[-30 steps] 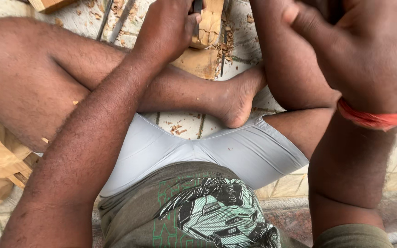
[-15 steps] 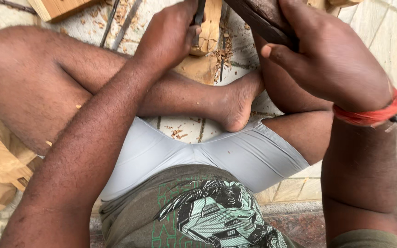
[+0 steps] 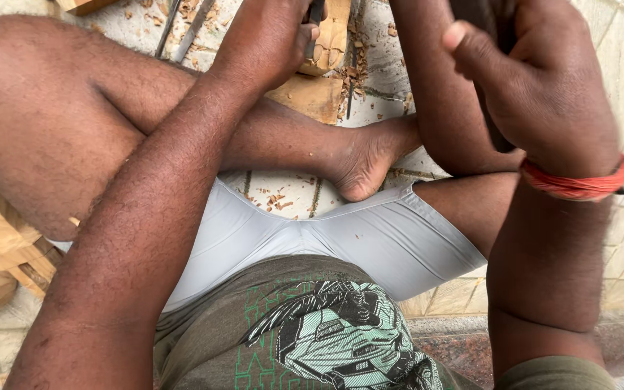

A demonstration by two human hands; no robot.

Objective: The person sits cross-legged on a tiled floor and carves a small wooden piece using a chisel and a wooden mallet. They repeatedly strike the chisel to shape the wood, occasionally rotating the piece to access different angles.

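My left hand (image 3: 265, 40) gripped a chisel (image 3: 315, 13) on the wood block (image 3: 319, 72); my right hand (image 3: 543, 101) clutched a mallet (image 3: 485, 43). A skewed blow risked my foot (image 3: 366, 155) nearby.

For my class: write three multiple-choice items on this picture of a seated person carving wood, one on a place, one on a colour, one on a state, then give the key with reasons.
1. Where does the pale carved wooden block lie?
A. on the tiled floor in front of the crossed legs
B. on the lap
C. on a table

2. What colour is the thread band on the right wrist?
A. blue
B. red-orange
C. white

3. How is the left hand?
A. flat and open
B. closed around a dark slim tool
C. resting on the knee

Key: 1 A, the block lies on tiles beyond the shin. 2 B, the band is red-orange. 3 B, the fingers are wrapped round the tool above the block.
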